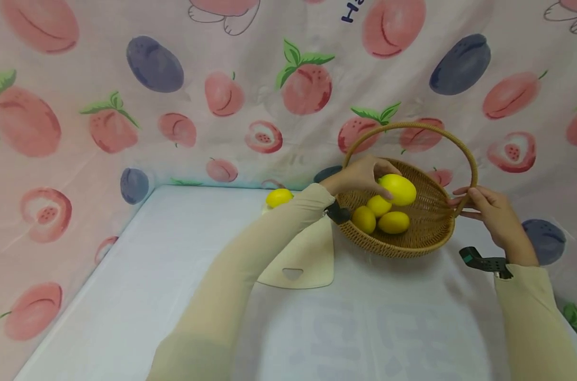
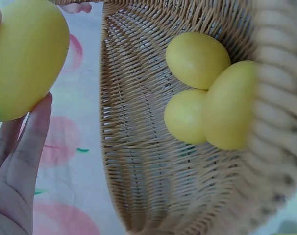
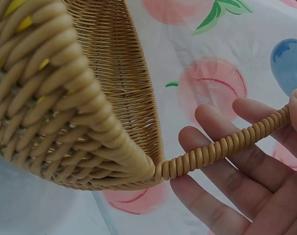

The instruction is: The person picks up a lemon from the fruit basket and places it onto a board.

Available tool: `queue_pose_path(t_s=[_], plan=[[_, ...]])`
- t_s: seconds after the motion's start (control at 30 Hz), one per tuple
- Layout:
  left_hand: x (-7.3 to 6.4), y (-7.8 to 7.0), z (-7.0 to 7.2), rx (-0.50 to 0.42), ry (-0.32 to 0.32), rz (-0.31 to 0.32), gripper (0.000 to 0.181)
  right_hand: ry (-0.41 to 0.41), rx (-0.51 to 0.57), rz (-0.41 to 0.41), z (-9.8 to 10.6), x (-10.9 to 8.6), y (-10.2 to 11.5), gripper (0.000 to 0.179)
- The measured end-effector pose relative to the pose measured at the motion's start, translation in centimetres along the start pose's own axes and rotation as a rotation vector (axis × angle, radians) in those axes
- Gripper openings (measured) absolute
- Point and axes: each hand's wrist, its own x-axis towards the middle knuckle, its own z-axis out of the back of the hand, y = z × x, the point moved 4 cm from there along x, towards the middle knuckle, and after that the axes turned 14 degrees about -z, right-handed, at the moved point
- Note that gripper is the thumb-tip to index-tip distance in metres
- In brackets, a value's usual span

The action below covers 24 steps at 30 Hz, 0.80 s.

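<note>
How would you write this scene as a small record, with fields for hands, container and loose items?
Left hand: holds one bright-yellow oval fruit near the opening of a brown wicker basket
Right hand: holds the basket's arched wicker handle between thumb and fingers
Basket contents: three similar yellow fruits
Left of basket: flat cream-coloured board with a cut-out
Near board's far end: one more yellow oval fruit, partly behind the beige left sleeve
</note>
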Motion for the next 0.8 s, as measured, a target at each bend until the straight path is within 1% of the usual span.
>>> queue_pose_path(t_s=[0.07,0.17,0.3,0.53,0.63,0.8], plan=[[-0.7,-0.1,0.4,0.013,-0.009,-0.029,0.057,-0.002,-0.008,-0.007,-0.1,0.0,0.1,0.031],[-1.9,0.0,1.0,0.015,-0.036,-0.042,0.058,-0.002,-0.013,-0.013,-0.1,0.0,0.1,0.031],[-3.5,0.2,1.7,-0.033,-0.097,-0.044,0.057,-0.01,-0.028,-0.014,-0.1,0.0,0.2,0.032],[-6.4,0.9,2.6,-0.126,-0.211,-0.088,0.053,-0.014,-0.041,-0.024,0.0,-0.2,0.2,0.033],[-7.7,1.3,2.9,-0.141,-0.243,-0.08,0.052,-0.019,-0.038,-0.018,-0.1,-0.2,0.2,0.033],[-9.7,2.0,3.6,-0.172,-0.28,-0.042,0.051,-0.02,-0.041,-0.017,-0.1,-0.2,0.3,0.033]])
